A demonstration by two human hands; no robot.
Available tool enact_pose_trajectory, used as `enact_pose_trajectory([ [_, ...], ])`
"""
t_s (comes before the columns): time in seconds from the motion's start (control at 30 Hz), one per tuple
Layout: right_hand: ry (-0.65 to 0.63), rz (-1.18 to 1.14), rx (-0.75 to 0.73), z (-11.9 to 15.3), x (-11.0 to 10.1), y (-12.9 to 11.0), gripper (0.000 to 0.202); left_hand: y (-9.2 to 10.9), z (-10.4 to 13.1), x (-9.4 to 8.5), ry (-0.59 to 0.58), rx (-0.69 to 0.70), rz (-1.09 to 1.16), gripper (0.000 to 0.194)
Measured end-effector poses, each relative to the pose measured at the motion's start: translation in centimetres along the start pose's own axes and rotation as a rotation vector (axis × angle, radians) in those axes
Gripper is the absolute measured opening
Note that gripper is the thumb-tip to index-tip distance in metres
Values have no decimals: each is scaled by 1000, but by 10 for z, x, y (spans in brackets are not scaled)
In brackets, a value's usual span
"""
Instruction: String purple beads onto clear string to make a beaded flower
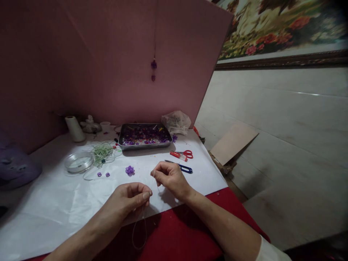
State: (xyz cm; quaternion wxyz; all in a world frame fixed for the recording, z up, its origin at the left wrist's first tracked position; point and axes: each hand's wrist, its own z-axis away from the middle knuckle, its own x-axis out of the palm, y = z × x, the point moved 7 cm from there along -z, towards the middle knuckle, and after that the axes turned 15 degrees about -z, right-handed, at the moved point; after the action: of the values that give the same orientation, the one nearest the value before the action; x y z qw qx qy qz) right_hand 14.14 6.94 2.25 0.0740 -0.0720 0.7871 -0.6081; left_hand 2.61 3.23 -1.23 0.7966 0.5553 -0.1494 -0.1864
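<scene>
Over the front part of the white-covered table, my left hand pinches a thin clear cord, which hangs in a loop below the fingers. My right hand is a little higher and to the right, its thumb and fingertips closed on a thin pale strand. The hands are close but apart. A purple beaded flower lies on the table beyond my left hand, with two small purple beads to its left. Blue-handled scissors lie just behind my right hand, partly hidden by it.
A dark tray of purple beads stands at the back. Red-handled scissors lie before it. Left of it are green threads, a clear spool and a white roll. A plastic bag sits at back right.
</scene>
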Motion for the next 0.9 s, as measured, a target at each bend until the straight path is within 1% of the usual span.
enact_pose_trajectory([
  [0.03,14,30,1,0,0,0,19,0,0,1,-4,-3,-2,29],
  [0.1,59,135,-50,1,-1,-5,11,0,-1,-2,28,0,6,30],
  [0.13,97,192,-103,3,-3,-11,9,0,-2,-6,71,15,17,29],
  [0.2,179,249,-205,9,-4,-22,22,1,-3,-18,193,52,41,27],
  [0.23,203,225,-220,12,-4,-25,24,2,-3,-25,252,72,46,26],
  [0.27,205,160,-188,15,-1,-23,20,2,-4,-31,298,90,43,25],
  [0.3,184,58,-110,17,4,-17,14,3,-3,-35,331,104,32,25],
  [0.33,145,-69,-5,20,11,-8,15,4,-3,-39,355,116,14,24],
  [0.4,27,-350,238,26,33,10,28,6,-1,-40,362,139,16,23],
  [0.47,-99,-600,414,32,56,20,42,8,1,-35,321,139,104,23],
  [0.53,-207,-757,510,37,72,22,52,8,2,-29,281,127,213,24],
  [0.6,-292,-776,562,40,79,23,54,7,3,-29,304,116,264,25],
  [0.63,-309,-733,571,41,79,24,51,6,2,-30,322,111,267,26],
  [0.7,-264,-546,515,39,69,25,38,4,0,-35,345,110,251,26],
  [0.77,-160,-256,352,34,50,19,28,1,-3,-39,340,118,207,24],
  [0.83,-87,53,149,30,35,4,26,-1,-6,-40,313,131,191,21],
  [0.9,-39,261,-43,28,26,-14,23,-2,-7,-41,308,133,206,19],
])
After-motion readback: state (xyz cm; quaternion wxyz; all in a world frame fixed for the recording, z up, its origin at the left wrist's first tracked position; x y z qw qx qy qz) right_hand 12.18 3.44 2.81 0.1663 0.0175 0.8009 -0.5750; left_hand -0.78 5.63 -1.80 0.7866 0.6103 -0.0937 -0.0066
